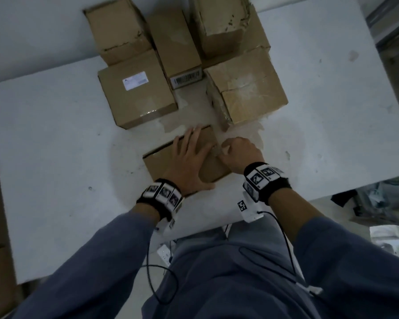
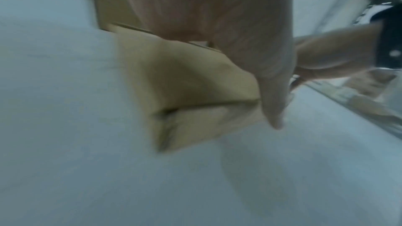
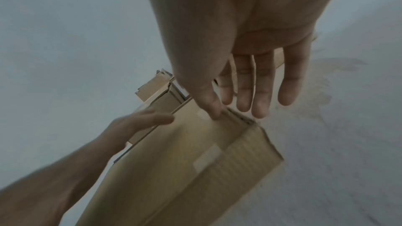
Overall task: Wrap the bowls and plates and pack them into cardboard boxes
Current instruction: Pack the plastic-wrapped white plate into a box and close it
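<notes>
Cardboard box (image 1: 189, 157) lay nearest you on the white table (image 1: 55, 157), sealed, light and stiff by my judgement; its corners offered purchase. Your left hand (image 1: 189, 162) pressed flat on top, your right hand (image 1: 237, 150) touched its far edge, fingers loosely bent. Five other boxes (image 1: 136, 88) stood behind.

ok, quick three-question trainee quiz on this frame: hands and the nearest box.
1. True or false: the left hand lies flat, fingers spread, on top of the nearest brown cardboard box.
2. Where does the right hand meet that box? A: at its right edge. B: at its left edge. C: underneath it.
3. Short answer: what does the box rest on?

Key: 1 true. 2 A; the right wrist view shows the thumb on the edge. 3 the white table.
</notes>
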A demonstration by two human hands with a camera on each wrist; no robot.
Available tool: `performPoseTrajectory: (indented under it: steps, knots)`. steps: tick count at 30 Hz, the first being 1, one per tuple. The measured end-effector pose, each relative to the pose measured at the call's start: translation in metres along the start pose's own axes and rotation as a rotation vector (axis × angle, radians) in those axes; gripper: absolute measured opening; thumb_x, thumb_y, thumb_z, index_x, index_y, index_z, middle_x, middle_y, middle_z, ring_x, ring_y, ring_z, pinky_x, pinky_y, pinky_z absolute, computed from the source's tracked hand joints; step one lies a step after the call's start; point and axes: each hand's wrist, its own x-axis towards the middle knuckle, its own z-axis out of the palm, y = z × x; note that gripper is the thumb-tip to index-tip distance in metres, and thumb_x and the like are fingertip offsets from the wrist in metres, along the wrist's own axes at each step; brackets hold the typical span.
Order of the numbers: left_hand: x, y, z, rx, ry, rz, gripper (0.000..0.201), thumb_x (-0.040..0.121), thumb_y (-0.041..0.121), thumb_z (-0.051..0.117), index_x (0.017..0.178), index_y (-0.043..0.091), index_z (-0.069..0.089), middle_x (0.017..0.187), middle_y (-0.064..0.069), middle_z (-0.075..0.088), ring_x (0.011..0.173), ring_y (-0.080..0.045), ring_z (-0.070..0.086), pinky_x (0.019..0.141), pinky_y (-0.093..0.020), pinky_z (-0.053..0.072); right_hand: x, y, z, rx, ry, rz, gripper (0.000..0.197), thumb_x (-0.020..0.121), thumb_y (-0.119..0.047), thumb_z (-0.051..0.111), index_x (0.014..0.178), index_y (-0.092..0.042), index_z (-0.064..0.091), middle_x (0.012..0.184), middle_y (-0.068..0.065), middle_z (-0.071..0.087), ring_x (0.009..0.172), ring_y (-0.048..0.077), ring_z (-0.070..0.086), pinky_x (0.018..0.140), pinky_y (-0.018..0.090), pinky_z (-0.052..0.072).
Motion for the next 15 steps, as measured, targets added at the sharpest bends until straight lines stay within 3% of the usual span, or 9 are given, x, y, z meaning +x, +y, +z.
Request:
performPoseTrajectory:
  steps: [2,6,11,15]
  knots:
    - [-0.038,-0.01,0.012,-0.074,0.081,-0.104,0.12,0.052,0.086,0.067,0.15,0.024,0.034,0.164,-0.018,-0.005,0.15,-0.038,-0.011,0.114,-0.068,0.005,-0.005,0.002,0.003,0.089,0.028,-0.023,0.031,0.089,-0.042,0.061,0.112,-0.02,0.064,0.103,0.006,0.067,0.095,0.028,0.063,0.084,0.038,0.053]
    - [-0.083,-0.034,0.018,-0.035,-0.031,-0.329,0.142,0.039,0.082,0.075,0.155,0.027,0.015,0.162,-0.019,-0.015,0.148,-0.041,-0.019,0.114,-0.071,0.001,-0.009,0.001,0.015,0.132,0.049,-0.126,0.027,0.096,-0.029,0.055,0.112,-0.009,0.063,0.096,0.016,0.07,0.088,0.036,0.064,0.077,0.043,0.055]
    - [-0.054,-0.043,0.002,0.08,-0.133,-0.25,0.16,0.025,0.09,0.07,0.154,0.031,-0.002,0.16,-0.023,-0.02,0.147,-0.044,-0.019,0.113,-0.072,-0.002,-0.001,-0.008,0.02,-0.024,-0.003,-0.133,0.015,0.096,-0.013,0.052,0.1,-0.002,0.061,0.099,0.023,0.066,0.091,0.039,0.063,0.073,0.035,0.048]
    - [-0.044,-0.037,-0.006,0.095,-0.129,-0.312,0.146,0.031,0.078,0.08,0.149,0.036,0.006,0.156,-0.021,0.005,0.147,-0.04,0.006,0.113,-0.068,0.006,0.0,-0.01,0.022,-0.015,0.018,-0.106,0.012,0.094,-0.015,0.054,0.086,-0.009,0.059,0.09,0.019,0.067,0.085,0.037,0.064,0.071,0.035,0.053]
